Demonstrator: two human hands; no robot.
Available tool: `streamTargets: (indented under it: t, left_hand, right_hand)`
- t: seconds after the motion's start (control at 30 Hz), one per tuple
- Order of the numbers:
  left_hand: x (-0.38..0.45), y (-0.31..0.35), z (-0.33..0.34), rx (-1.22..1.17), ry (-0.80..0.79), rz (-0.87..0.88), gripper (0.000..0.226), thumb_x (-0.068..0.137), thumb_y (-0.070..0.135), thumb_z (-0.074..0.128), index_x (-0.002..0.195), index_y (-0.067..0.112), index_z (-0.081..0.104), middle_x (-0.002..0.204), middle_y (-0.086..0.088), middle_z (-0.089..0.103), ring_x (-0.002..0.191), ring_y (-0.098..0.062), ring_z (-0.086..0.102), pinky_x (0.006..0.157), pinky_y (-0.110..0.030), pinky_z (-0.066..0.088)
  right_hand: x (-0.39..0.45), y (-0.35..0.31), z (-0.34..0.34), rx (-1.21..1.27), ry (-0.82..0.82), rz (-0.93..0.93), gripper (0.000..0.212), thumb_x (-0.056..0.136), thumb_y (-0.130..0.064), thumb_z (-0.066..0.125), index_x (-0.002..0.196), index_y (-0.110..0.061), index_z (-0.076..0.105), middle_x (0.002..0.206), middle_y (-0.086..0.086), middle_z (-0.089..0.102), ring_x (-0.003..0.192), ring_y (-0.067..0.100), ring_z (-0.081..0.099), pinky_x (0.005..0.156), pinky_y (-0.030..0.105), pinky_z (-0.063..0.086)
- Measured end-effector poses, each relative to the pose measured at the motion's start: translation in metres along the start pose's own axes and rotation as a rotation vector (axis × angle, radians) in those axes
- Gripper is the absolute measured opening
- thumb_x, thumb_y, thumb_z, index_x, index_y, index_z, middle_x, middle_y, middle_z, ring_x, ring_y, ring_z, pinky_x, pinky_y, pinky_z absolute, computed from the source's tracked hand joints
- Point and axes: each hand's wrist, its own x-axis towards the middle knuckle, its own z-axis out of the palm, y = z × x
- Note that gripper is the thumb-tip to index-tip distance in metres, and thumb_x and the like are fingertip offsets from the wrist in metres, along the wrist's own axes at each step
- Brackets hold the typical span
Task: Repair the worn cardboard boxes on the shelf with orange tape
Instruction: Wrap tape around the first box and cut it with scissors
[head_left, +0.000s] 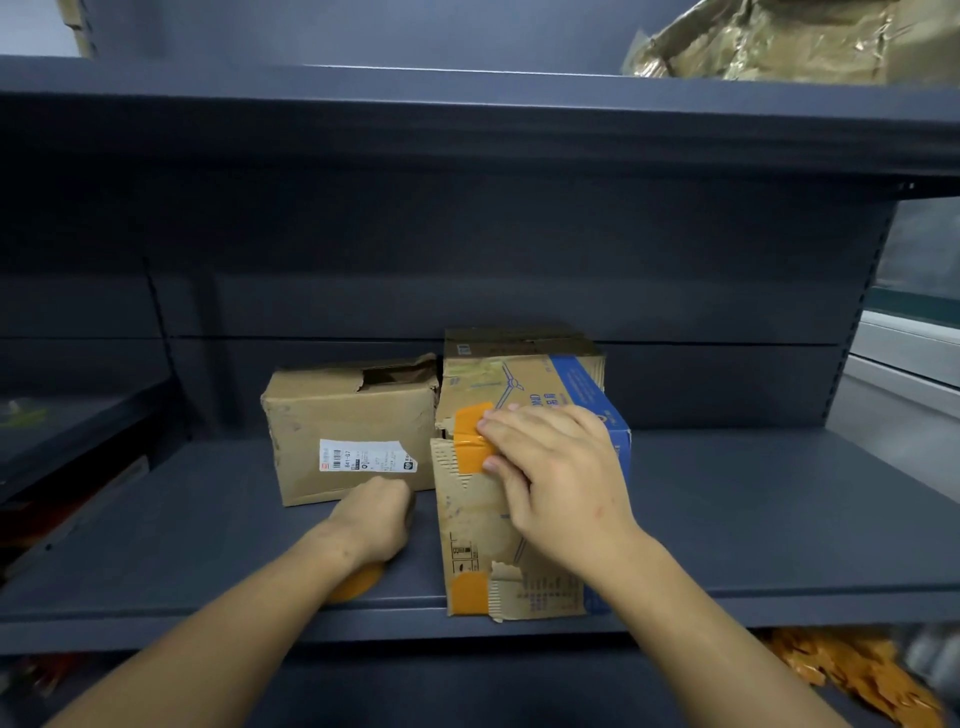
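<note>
— Both hands are on the grey shelf (753, 499) in the lower middle of the frame. What is each doing?

— Right hand (558, 475) lies flat on the front cardboard box (498, 530), fingers straight, its fingertips (493, 423) pressing the edge of an orange tape strip (470, 439) folded over the box's upper left corner. Left hand (376, 514) rests on the shelf just left of that box, curled over an orange tape roll (358, 584); only a sliver of the roll shows under the wrist, so I take it as a grip, though the fingers are hidden.

— How does the box look?

— Worn. Brown faces with a blue printed side on the right, ragged torn edges showing corrugation along the left side, and a second orange patch (467, 595) at the lower left corner. It stands at the front lip of the shelf, slightly right of centre.

— And around it?

— A plain brown box (353, 431) sits just left and behind, touching it, with a white shipping label (366, 457) on its front and a torn hole in its top right edge. A third box (514, 343) stands behind, against the back panel.

— Room to move?

— Bare shelf stretches left of the brown box and right of the blue side, out to the uprights. An upper shelf (467, 119) overhangs across the top, carrying a crumpled gold wrapping (779, 41) at upper right. Orange packets (857, 670) lie below at lower right.
</note>
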Motion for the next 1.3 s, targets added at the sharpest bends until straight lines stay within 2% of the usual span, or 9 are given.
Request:
streamTargets:
  t: [0.17,0.4,0.57,0.67,0.87,1.0,1.13,1.23,1.3]
  left_hand:
    - [-0.013,-0.008,-0.01,-0.099,0.08,0.082,0.021,0.082,0.004,0.056,0.081,0.024,0.059,0.086,0.004,0.064,0.083,-0.019,0.061,0.077,-0.036,0.054]
    - [-0.056,-0.025,-0.031,-0.204,0.414,0.097,0.017,0.089,0.005,0.061,0.081,0.019,0.064,0.086,0.007,0.063,0.083,-0.014,0.056,0.07,-0.026,0.043]
    - [-0.096,-0.024,-0.045,-0.5,0.51,0.084,0.035,0.091,-0.003,0.058,0.072,0.025,0.05,0.078,0.007,0.056,0.072,-0.006,0.054,0.064,-0.02,0.043]
    - [-0.115,-0.018,-0.063,-0.675,0.496,0.07,0.029,0.096,0.004,0.056,0.077,0.025,0.055,0.082,0.008,0.058,0.07,-0.003,0.052,0.062,-0.016,0.043]
    - [-0.139,0.016,-0.105,-0.835,0.36,0.21,0.022,0.098,0.013,0.058,0.08,0.026,0.062,0.085,0.015,0.058,0.068,0.003,0.057,0.062,-0.009,0.044]
    - [-0.135,0.033,-0.117,-0.822,0.384,0.22,0.02,0.096,0.015,0.063,0.079,0.025,0.066,0.069,0.017,0.061,0.064,0.004,0.053,0.061,-0.011,0.042]
    - [-0.123,0.046,-0.123,-0.897,0.389,0.183,0.02,0.093,0.012,0.067,0.077,0.023,0.069,0.064,0.013,0.06,0.06,0.003,0.056,0.055,-0.016,0.046]
    - [-0.113,0.055,-0.128,-0.776,0.406,0.173,0.023,0.092,0.011,0.066,0.073,0.023,0.067,0.056,0.018,0.058,0.056,0.006,0.055,0.051,-0.012,0.046]
    - [-0.106,0.059,-0.131,-0.727,0.454,0.159,0.025,0.092,0.01,0.066,0.071,0.025,0.065,0.057,0.018,0.058,0.057,0.005,0.055,0.054,-0.014,0.047]
  right_hand:
    - [-0.001,-0.002,0.0,-0.013,0.003,0.02,0.029,0.088,-0.025,0.071,0.116,-0.019,0.075,0.121,-0.006,0.073,0.119,0.017,0.064,0.105,0.035,0.037]
    - [-0.01,-0.019,0.002,-0.043,0.138,0.128,0.039,0.087,-0.024,0.073,0.125,-0.016,0.071,0.145,0.009,0.056,0.138,0.033,0.046,0.118,0.055,0.029]
    - [-0.025,-0.045,0.009,0.225,0.399,0.074,0.014,0.084,-0.008,0.069,0.094,-0.008,0.078,0.121,0.009,0.068,0.113,0.03,0.06,0.095,0.047,0.047]
    - [-0.037,-0.072,0.009,0.501,0.285,0.245,0.015,0.089,-0.022,0.065,0.091,-0.011,0.077,0.1,-0.005,0.065,0.096,0.015,0.061,0.08,0.035,0.051]
    - [-0.045,-0.118,-0.007,0.971,-0.272,0.606,0.036,0.073,-0.066,0.061,0.083,-0.034,0.074,0.089,-0.015,0.064,0.092,0.002,0.062,0.084,0.026,0.049]
    - [-0.048,-0.134,-0.019,1.247,-0.246,0.655,0.038,0.07,-0.055,0.067,0.078,-0.018,0.073,0.087,0.0,0.065,0.084,0.01,0.062,0.081,0.026,0.049]
    - [-0.052,-0.141,-0.025,1.185,-0.254,0.715,0.032,0.068,-0.059,0.065,0.098,-0.049,0.068,0.097,-0.006,0.076,0.1,0.008,0.065,0.091,0.024,0.049]
    - [-0.051,-0.141,-0.026,1.161,-0.21,0.761,0.016,0.086,-0.044,0.07,0.099,-0.047,0.062,0.085,-0.009,0.078,0.091,0.0,0.067,0.08,0.009,0.045]
    - [-0.05,-0.138,-0.026,1.163,-0.186,0.82,0.012,0.092,-0.036,0.069,0.092,-0.046,0.062,0.079,-0.004,0.078,0.081,0.006,0.071,0.077,0.017,0.049]
